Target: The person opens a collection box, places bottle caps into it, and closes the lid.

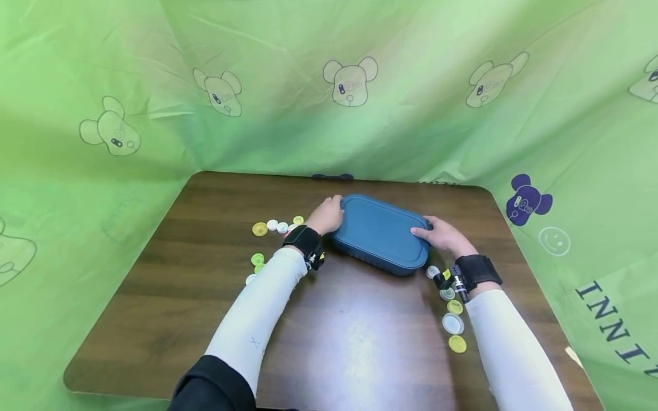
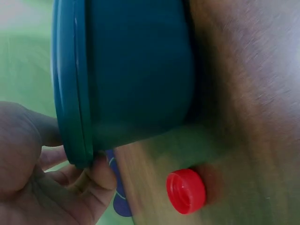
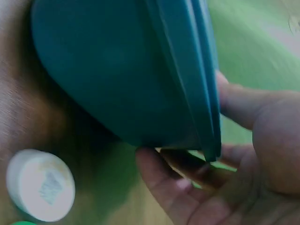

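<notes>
A blue lidded box (image 1: 382, 231) is between my two hands over the back middle of the table. My left hand (image 1: 326, 216) grips its left end, with the thumb on the lid's rim and curled fingers under it in the left wrist view. At the opposite end my right hand (image 1: 446, 235) holds the rim the same way, thumb on top. The lid looks closed, and the inside is hidden. Whether the base touches the table cannot be told. A red bottle cap (image 2: 186, 191) lies near the left hand, a white cap (image 3: 47, 190) near the right.
Several yellow (image 1: 260, 229) and white caps lie left of the box, with green caps (image 1: 257, 259) nearer me, partly behind the left forearm. A row of white and yellow caps (image 1: 457, 343) runs beside the right forearm. Green cloth (image 1: 288, 125) hangs behind the brown table (image 1: 169, 274).
</notes>
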{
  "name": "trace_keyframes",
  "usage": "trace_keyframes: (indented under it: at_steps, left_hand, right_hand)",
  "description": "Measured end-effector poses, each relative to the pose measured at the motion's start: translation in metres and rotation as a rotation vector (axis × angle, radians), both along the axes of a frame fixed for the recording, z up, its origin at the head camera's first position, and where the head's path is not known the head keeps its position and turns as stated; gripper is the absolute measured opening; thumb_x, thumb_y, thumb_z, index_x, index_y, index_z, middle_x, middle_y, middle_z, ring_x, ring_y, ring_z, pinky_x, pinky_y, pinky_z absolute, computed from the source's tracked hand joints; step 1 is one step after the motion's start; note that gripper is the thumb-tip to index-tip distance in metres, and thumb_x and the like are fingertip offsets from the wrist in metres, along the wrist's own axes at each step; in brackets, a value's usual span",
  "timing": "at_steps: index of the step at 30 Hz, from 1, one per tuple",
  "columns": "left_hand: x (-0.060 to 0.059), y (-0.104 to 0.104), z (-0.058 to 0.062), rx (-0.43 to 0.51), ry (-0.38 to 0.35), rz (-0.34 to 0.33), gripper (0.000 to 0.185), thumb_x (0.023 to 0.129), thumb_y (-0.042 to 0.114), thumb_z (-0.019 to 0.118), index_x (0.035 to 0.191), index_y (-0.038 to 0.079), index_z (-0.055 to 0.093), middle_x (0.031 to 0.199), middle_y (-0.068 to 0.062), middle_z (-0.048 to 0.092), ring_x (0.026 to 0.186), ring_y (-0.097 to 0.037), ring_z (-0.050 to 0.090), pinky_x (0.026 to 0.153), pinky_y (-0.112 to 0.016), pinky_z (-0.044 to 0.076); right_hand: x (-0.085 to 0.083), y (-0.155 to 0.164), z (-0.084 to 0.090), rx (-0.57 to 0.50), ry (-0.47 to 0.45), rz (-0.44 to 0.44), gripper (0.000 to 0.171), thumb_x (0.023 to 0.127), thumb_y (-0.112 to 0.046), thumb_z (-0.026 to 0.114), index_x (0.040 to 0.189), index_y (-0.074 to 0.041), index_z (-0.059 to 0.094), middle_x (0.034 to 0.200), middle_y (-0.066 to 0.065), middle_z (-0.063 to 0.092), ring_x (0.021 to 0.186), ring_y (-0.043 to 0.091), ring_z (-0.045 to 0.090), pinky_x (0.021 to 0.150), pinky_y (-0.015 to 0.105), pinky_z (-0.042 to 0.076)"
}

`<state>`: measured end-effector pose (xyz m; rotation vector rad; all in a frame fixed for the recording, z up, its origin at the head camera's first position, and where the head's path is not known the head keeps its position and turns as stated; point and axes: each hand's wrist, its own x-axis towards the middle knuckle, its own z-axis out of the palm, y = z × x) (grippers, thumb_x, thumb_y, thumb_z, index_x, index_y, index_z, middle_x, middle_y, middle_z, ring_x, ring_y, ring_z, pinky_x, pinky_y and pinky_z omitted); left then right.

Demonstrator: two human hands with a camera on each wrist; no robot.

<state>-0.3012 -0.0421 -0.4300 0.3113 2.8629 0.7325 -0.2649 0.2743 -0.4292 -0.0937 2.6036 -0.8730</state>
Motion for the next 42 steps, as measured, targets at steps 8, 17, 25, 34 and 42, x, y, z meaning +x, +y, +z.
trace_keyframes:
  at_steps: [8, 17, 25, 34, 42]
  left_hand:
    - [0.017, -0.016, 0.006, 0.062, -0.089, -0.026, 0.057, 0.108, 0.022, 0.044, 0.158, 0.003, 0.026, 0.156, -0.022, 0.038, 0.145, -0.031, 0.038, 0.117, -0.043, 0.033]
    - [0.049, -0.042, 0.004, 0.209, -0.239, -0.038, 0.064, 0.106, 0.018, 0.048, 0.159, 0.0, 0.017, 0.156, -0.026, 0.034, 0.089, -0.029, 0.067, 0.07, -0.04, 0.06]
    - [0.087, -0.063, -0.003, 0.244, -0.189, -0.008, 0.064, 0.105, 0.016, 0.051, 0.157, -0.004, 0.02, 0.149, -0.029, 0.043, 0.078, -0.029, 0.07, 0.069, -0.042, 0.059]
    - [0.124, -0.076, 0.001, 0.105, -0.063, 0.004, 0.061, 0.104, 0.017, 0.049, 0.153, -0.011, 0.026, 0.153, -0.031, 0.039, 0.143, -0.039, 0.039, 0.115, -0.05, 0.034]
    - [0.154, -0.085, 0.001, 0.117, -0.095, 0.03, 0.063, 0.104, 0.019, 0.052, 0.153, -0.011, 0.027, 0.153, -0.031, 0.039, 0.143, -0.039, 0.039, 0.115, -0.053, 0.035]
  right_hand:
    - [0.01, -0.014, 0.005, 0.057, 0.04, -0.036, 0.083, 0.105, -0.05, 0.044, 0.156, 0.009, 0.015, 0.155, 0.038, 0.026, 0.144, 0.054, 0.026, 0.115, 0.063, 0.024]
    - [0.027, -0.032, -0.008, 0.118, 0.165, 0.019, 0.074, 0.107, -0.039, 0.047, 0.154, 0.012, 0.022, 0.153, 0.04, 0.03, 0.142, 0.054, 0.03, 0.115, 0.062, 0.027]
    - [0.055, -0.058, -0.011, 0.155, 0.254, 0.014, 0.067, 0.109, -0.034, 0.043, 0.153, 0.013, 0.024, 0.148, 0.041, 0.035, 0.137, 0.055, 0.037, 0.111, 0.063, 0.033]
    - [0.086, -0.081, -0.013, 0.183, 0.257, 0.018, 0.067, 0.109, -0.036, 0.041, 0.154, 0.011, 0.023, 0.147, 0.039, 0.038, 0.133, 0.054, 0.043, 0.105, 0.065, 0.038]
    - [0.111, -0.088, -0.011, 0.236, 0.317, 0.042, 0.066, 0.108, -0.036, 0.045, 0.151, 0.012, 0.029, 0.137, 0.039, 0.047, 0.118, 0.052, 0.056, 0.095, 0.062, 0.048]
